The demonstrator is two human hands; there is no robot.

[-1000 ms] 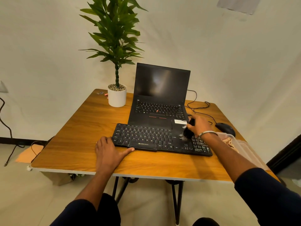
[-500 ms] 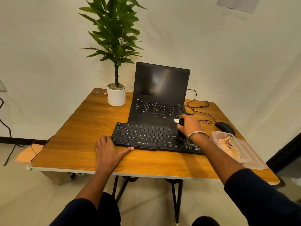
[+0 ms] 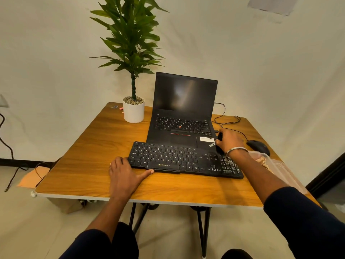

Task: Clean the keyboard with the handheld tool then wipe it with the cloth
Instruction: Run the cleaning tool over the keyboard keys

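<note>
- Brushing looks to be the step in hand: the right hand is curled round a dark handheld tool, whose lower end meets the keyboard at its far edge, towards the right end of the board.
- Keyboard position: it lies flat near the front edge of the table, roughly in the middle, with its far edge up against the open laptop.
- Left hand lies flat on the table with straight fingers, fingertips and thumb touching the keyboard's front-left corner; it seems to be steadying the board and grips nothing.
- Cloth, beige and crumpled, sits in a clear container by the table's right edge, just beside the keyboard's right end. It appears untouched, so the wiping step is judged not yet begun.
- How much of the keyboard is already cleaned cannot be told; no dust or clean patch is plain to see.
- Left to do, by this judgement: finish the tool pass over the keys, set the tool down, take the cloth from the container and wipe the board.
- Elsewhere: a potted plant stands near the far-left corner, and a mouse lies towards the right edge behind the container.
</note>
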